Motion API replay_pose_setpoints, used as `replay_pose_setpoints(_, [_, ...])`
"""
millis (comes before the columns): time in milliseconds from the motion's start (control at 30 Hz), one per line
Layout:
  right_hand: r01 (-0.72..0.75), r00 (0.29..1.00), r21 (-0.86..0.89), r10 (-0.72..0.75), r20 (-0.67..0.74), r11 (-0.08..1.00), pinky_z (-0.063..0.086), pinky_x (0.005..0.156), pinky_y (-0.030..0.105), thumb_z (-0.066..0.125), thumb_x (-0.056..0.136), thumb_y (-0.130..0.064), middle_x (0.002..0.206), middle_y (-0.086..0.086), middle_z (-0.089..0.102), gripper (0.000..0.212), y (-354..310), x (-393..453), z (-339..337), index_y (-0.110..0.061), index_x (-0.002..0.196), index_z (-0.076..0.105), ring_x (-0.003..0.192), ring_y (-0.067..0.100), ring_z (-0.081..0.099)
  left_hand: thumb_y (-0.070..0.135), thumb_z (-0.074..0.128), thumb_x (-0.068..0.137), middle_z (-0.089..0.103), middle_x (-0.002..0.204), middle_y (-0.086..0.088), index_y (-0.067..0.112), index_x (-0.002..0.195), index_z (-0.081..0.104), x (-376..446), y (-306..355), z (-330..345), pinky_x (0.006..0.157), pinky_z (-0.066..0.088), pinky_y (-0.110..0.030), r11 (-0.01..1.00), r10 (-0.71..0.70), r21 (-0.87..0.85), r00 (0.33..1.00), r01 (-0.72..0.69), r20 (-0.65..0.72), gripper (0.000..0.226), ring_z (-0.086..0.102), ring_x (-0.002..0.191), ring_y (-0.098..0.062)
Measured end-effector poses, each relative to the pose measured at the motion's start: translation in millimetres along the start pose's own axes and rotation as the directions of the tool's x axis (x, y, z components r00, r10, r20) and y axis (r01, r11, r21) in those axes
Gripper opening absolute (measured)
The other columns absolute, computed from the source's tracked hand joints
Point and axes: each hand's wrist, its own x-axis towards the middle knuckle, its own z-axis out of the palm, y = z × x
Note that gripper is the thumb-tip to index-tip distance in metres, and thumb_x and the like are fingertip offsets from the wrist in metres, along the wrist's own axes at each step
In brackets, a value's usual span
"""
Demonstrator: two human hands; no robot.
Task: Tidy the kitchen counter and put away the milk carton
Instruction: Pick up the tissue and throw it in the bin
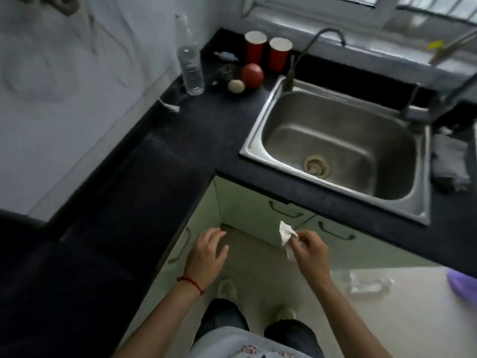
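Note:
My right hand (311,250) pinches a crumpled white tissue (287,237) in front of the green cabinet doors, below the counter edge. My left hand (207,250) hovers beside it with fingers spread and nothing in it. The black L-shaped counter (196,130) runs along the wall and under the window. At its back corner stand two red paper cups (267,51), a red apple (252,74), a pale round ball (236,86), a clear plastic bottle (191,69) and some small scraps. No milk carton is in view.
A steel sink (335,148) with a curved tap (313,47) is set in the counter at right. A grey cloth (450,161) lies right of it. Clear plastic wrap (366,281) and something purple (463,284) lie on the floor.

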Motion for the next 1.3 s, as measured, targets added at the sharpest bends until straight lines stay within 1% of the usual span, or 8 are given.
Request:
replay_pose_setpoints(133, [-0.254, 0.959, 0.047, 0.258, -0.118, 0.966, 0.035, 0.055, 0.018, 0.064, 0.082, -0.016, 0.073, 0.005, 0.061, 0.011, 69.7, -31.1, -56.9, -0.009, 0.073, 0.062, 0.066, 0.017, 0.053, 0.051, 0.032, 0.077, 0.057, 0.124, -0.012, 0.007, 0.119, 0.056, 9.0, 30.4, 39.3, 0.101, 0.039, -0.03, 0.998, -0.013, 0.056, 0.939, -0.007, 0.343, 0.065, 0.051, 0.118, -0.025])
replay_pose_setpoints(233, [-0.37, 0.901, 0.125, 0.389, -0.192, 0.92, 0.036, 0.056, 0.023, 0.063, 0.083, -0.017, 0.072, 0.009, 0.063, 0.014, 119.3, -64.8, -98.6, -0.008, 0.073, 0.063, 0.069, 0.024, 0.056, 0.031, 0.048, 0.09, 0.055, 0.129, -0.011, 0.009, 0.123, 0.053, 7.0, 59.5, 76.5, 0.104, 0.037, -0.03, 0.993, -0.055, 0.118, 0.875, -0.002, 0.481, 0.039, 0.048, 0.122, -0.024])
replay_pose_setpoints(400, [-0.494, 0.774, 0.239, 0.548, -0.318, 0.836, 0.039, 0.055, 0.013, 0.061, 0.083, -0.016, 0.069, 0.003, 0.062, 0.013, 202.8, -144.6, -176.0, -0.011, 0.071, 0.063, 0.067, 0.016, 0.056, 0.024, 0.053, 0.09, 0.06, 0.126, -0.012, 0.007, 0.119, 0.057, -23.6, 137.3, 161.4, 0.096, 0.041, -0.029, 0.986, -0.02, 0.148, 0.814, -0.081, 0.58, 0.034, 0.054, 0.118, -0.026])
replay_pose_setpoints(633, [-0.664, 0.49, 0.408, 0.777, -0.396, 0.627, 0.037, 0.053, 0.025, 0.062, 0.084, -0.019, 0.062, 0.006, 0.06, 0.022, 325.7, -268.7, -268.2, -0.006, 0.067, 0.061, 0.06, 0.021, 0.054, 0.022, 0.051, 0.091, 0.065, 0.102, -0.012, 0.005, 0.106, 0.064, -88.7, 255.1, 287.6, 0.076, 0.04, -0.026, 0.999, -0.044, 0.042, 0.665, 0.019, 0.745, 0.026, 0.056, 0.094, -0.023])
replay_pose_setpoints(733, [-0.703, 0.367, 0.482, 0.847, -0.384, 0.523, 0.036, 0.053, 0.028, 0.061, 0.084, -0.019, 0.064, 0.01, 0.06, 0.023, 360.8, -306.5, -294.1, -0.001, 0.071, 0.063, 0.06, 0.022, 0.053, 0.017, 0.051, 0.091, 0.057, 0.068, -0.005, 0.009, 0.073, 0.063, -107.8, 293.0, 323.3, 0.065, 0.036, -0.026, 0.999, -0.036, 0.047, 0.653, 0.0, 0.757, 0.022, 0.051, 0.077, -0.02])
replay_pose_setpoints(833, [-0.701, 0.279, 0.549, 0.884, -0.375, 0.454, 0.037, 0.055, 0.03, 0.061, 0.084, -0.022, 0.068, 0.013, 0.063, 0.024, 390.7, -322.8, -319.3, -0.002, 0.07, 0.063, 0.066, 0.028, 0.056, 0.011, 0.052, 0.09, 0.055, 0.06, -0.002, 0.017, 0.059, 0.057, -118.7, 325.6, 353.8, 0.063, 0.038, -0.028, 1.0, -0.016, 0.03, 0.645, -0.011, 0.764, 0.031, 0.05, 0.067, -0.02])
replay_pose_setpoints(1067, [-0.648, 0.286, 0.596, 0.877, -0.385, 0.473, 0.035, 0.055, 0.029, 0.062, 0.084, -0.024, 0.069, 0.013, 0.062, 0.025, 441.5, -252.4, -397.7, -0.005, 0.067, 0.061, 0.07, 0.029, 0.057, 0.007, 0.049, 0.09, 0.055, 0.062, -0.004, 0.008, 0.069, 0.058, -102.0, 390.9, 414.6, 0.047, 0.034, -0.022, 0.999, -0.021, -0.011, 0.659, 0.044, 0.752, 0.023, 0.046, 0.054, -0.014])
replay_pose_setpoints(1300, [-0.637, 0.276, 0.61, 0.878, -0.391, 0.471, 0.037, 0.054, 0.021, 0.062, 0.084, -0.025, 0.065, 0.008, 0.06, 0.025, 489.9, -166.9, -498.7, -0.013, 0.063, 0.057, 0.068, 0.026, 0.054, 0.01, 0.047, 0.092, 0.056, 0.068, -0.008, 0.01, 0.073, 0.055, -47.6, 481.6, 495.6, 0.054, 0.031, -0.023, 0.983, -0.151, 0.056, 0.607, 0.173, 0.78, 0.021, 0.048, 0.058, -0.018])
